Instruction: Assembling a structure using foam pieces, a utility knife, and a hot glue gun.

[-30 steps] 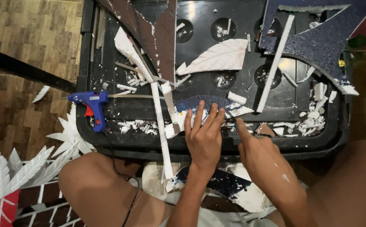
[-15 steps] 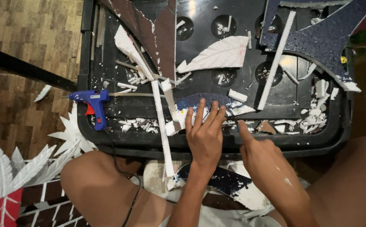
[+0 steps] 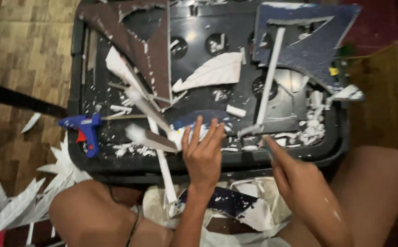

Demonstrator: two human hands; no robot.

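Note:
My left hand lies flat with fingers spread on a dark blue foam piece at the near edge of a black plastic tray. To its right, my right hand is curled, index finger stretched toward the tray rim along what looks like a thin grey blade; it is blurred. White foam crumbs lie around both hands.
A blue glue gun rests on the tray's left edge. On the tray lie a brown foam sheet, a white leaf shape, a white strip and a large blue cutout. White leaf cutouts cover the wooden floor at left.
The view has shifted slightly. My right hand has drawn a little to the right, away from my left hand, which stays pressed on the blue piece.

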